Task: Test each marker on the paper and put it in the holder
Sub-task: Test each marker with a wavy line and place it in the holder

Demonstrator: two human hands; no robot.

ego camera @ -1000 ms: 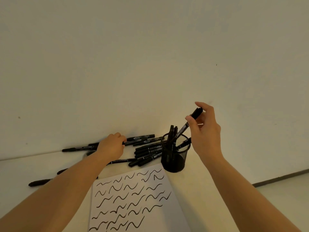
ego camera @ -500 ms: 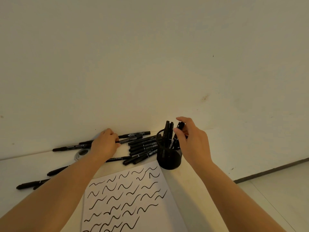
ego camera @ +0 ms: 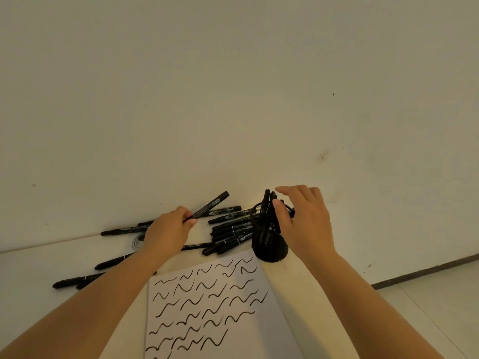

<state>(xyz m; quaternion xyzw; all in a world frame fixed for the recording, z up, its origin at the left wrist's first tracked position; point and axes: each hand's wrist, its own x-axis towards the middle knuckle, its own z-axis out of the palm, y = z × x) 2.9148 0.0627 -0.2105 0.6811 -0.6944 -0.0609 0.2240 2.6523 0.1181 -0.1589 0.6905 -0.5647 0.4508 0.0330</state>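
Observation:
My left hand (ego camera: 169,230) grips a black marker (ego camera: 210,206) that points up and to the right, lifted off the table. My right hand (ego camera: 304,221) hovers over the black mesh holder (ego camera: 270,246) with relaxed fingers and holds nothing. Several black markers (ego camera: 267,200) stand in the holder. A pile of black markers (ego camera: 230,233) lies between my hands near the wall. The white paper (ego camera: 207,307) in front of me is covered with black wavy test strokes.
More black markers (ego camera: 75,281) lie scattered on the white table at the left. A clear tape roll (ego camera: 138,242) sits just behind my left wrist. The wall (ego camera: 233,99) rises right behind the table. The floor (ego camera: 427,307) shows at the lower right.
My right hand has dropped its marker into the holder and let go. My left hand has picked a marker up from the pile and raised it.

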